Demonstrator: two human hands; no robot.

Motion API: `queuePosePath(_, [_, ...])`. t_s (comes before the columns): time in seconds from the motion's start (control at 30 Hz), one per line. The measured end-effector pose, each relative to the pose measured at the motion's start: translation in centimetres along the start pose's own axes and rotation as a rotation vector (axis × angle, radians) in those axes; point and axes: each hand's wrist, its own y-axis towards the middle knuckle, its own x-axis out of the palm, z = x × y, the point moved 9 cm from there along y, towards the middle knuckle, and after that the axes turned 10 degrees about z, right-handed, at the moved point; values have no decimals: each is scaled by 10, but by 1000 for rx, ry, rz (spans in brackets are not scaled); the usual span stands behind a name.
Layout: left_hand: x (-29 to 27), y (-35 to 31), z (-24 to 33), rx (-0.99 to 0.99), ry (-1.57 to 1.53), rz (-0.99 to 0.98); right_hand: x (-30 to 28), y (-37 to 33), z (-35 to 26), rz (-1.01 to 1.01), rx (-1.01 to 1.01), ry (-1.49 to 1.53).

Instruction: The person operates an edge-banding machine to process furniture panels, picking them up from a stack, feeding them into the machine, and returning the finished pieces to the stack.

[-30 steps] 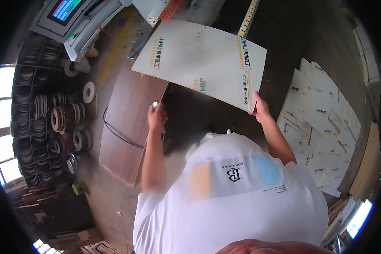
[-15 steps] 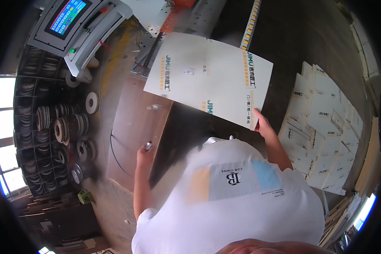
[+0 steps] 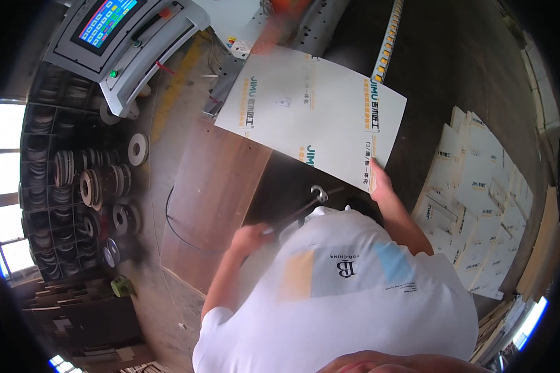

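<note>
A large white panel (image 3: 305, 118) with printed markings lies level in front of me, its far side at the machine's bed. My right hand (image 3: 381, 180) grips its near right corner, thumb on top and fingers underneath. My left hand (image 3: 252, 237) is closed, low and left of the panel, beside my shirt. From it sticks a thin rod-like tool (image 3: 319, 194) with a silver hooked part, blurred, its kind unclear. A dark hose (image 3: 171, 217) curves over the brown board (image 3: 214, 180) toward that hand; where they meet is hard to make out.
A control console with a lit screen (image 3: 104, 22) stands at far left. A strip with yellow pieces (image 3: 387, 46) runs away beyond the panel. Racks with rolls of edging (image 3: 93, 186) line the left. Stacked white panels (image 3: 473, 199) lie at right.
My left hand has moved right and toward my body, swinging the silver-ended tool off the brown board to in front of my shirt. My right hand keeps its grip; the panel has barely shifted in view.
</note>
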Motion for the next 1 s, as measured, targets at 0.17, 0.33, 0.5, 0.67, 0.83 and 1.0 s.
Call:
queuePosePath(0.17, [7,-14,-62,-504,-449,170,-2,13,-18,65,-41,-30])
queuePosePath(0.33, [-14,-10,-39,-445,-227,296,9,44,-59,80,-81,-4])
queuePosePath(0.5, [-23,1,5,-423,-163,319,39,70,-116,20,-128,64])
queuePosePath(0.67, [-36,17,59,-348,-45,309,40,110,-156,-14,-174,261])
queuePosePath(0.83, [12,58,95,-224,81,146,26,102,-194,109,-289,226])
queuePosePath(1.0, [83,112,174,-26,217,-96,-116,97,-186,72,-310,206])
